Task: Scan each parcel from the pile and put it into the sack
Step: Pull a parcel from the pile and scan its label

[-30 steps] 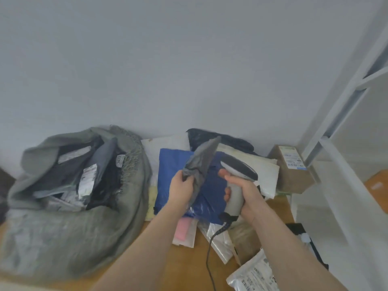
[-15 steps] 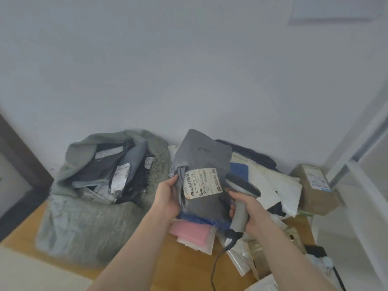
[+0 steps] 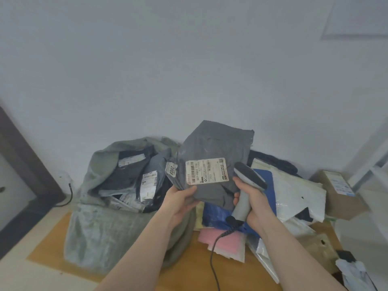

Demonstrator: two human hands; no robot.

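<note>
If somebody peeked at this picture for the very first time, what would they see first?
Probably the grey parcel held up in the middle by the left hand, with its white label facing the camera. Just to its right, the right hand grips a grey scanner beside that label. To the left, the big open sack is already stuffed with parcels.

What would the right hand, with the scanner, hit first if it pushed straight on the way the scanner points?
Probably the grey parcel in the left hand: the right hand aims the scanner at its label, close by, though depth is unclear.
</note>
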